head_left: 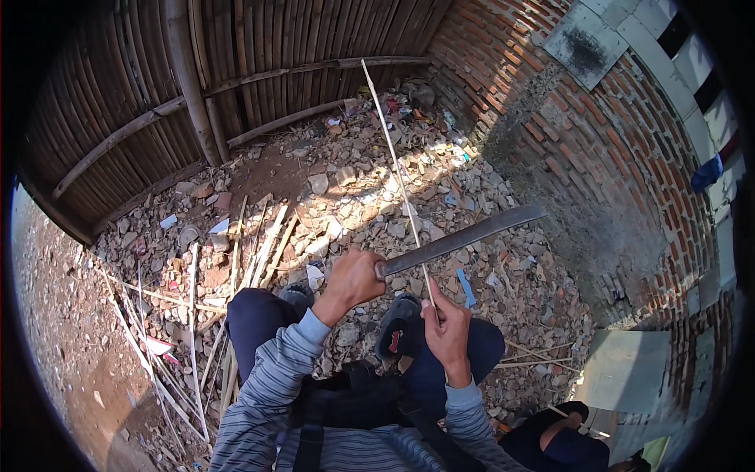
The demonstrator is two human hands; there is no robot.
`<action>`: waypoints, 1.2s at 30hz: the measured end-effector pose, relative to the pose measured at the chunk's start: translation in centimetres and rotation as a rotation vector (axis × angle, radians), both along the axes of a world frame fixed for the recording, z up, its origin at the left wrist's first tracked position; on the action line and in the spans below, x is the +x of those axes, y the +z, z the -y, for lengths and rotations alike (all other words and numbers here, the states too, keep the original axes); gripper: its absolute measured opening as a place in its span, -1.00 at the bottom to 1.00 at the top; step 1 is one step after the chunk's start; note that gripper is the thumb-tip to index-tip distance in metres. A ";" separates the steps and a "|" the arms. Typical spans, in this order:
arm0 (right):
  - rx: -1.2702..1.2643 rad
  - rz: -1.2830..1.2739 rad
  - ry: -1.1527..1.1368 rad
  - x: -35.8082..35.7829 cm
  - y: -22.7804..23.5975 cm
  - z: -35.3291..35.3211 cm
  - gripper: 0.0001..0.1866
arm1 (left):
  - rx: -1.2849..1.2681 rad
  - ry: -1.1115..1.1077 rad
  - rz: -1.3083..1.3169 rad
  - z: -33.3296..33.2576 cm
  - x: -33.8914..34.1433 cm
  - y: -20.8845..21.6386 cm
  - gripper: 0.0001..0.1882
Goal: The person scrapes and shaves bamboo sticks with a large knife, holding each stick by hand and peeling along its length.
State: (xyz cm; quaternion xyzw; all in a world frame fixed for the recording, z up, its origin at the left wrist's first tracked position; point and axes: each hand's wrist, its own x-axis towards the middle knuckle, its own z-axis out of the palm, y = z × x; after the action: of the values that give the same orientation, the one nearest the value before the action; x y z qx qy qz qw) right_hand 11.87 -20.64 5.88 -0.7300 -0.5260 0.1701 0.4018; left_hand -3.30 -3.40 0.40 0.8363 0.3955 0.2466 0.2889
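My left hand (355, 281) is wrapped round the handle of a machete (464, 238), whose long dark blade points to the right and slightly away from me. A long, thin, pale bamboo strip (391, 149) runs from my right hand up toward the fence. The fingers of my right hand (446, 326) pinch the strip near its lower end. Blade and strip cross just above my right hand; whether the edge is touching the strip I cannot tell.
Split bamboo strips (194, 315) lie on the rubble at my left, and a few more sticks (543, 358) at my right. A bamboo fence (259, 47) stands ahead, a brick wall (621, 173) to the right. Part of another person (558, 440) shows at lower right.
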 end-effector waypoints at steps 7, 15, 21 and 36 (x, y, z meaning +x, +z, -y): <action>0.040 0.066 0.058 -1.0 0.0 3.3 -0.50 | -0.015 0.037 -0.070 -1.6 -0.8 -0.3 -0.72; 0.034 0.046 0.022 -0.2 0.7 1.5 -0.50 | -0.012 -0.070 -0.003 0.6 -0.1 0.6 -0.64; 0.053 0.056 0.046 -0.8 0.3 3.1 -0.49 | -0.016 0.074 -0.002 -2.4 -0.4 0.0 -0.63; 0.000 0.069 0.051 -1.0 0.6 5.9 -0.48 | -0.020 0.150 -0.018 -3.3 -1.2 1.3 -0.66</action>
State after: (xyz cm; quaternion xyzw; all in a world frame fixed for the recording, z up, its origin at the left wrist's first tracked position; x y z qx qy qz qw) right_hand 10.84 -26.54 6.52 -0.7220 -0.5578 0.1551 0.3788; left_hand -4.46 -0.10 1.69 0.8036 0.4619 0.2558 0.2745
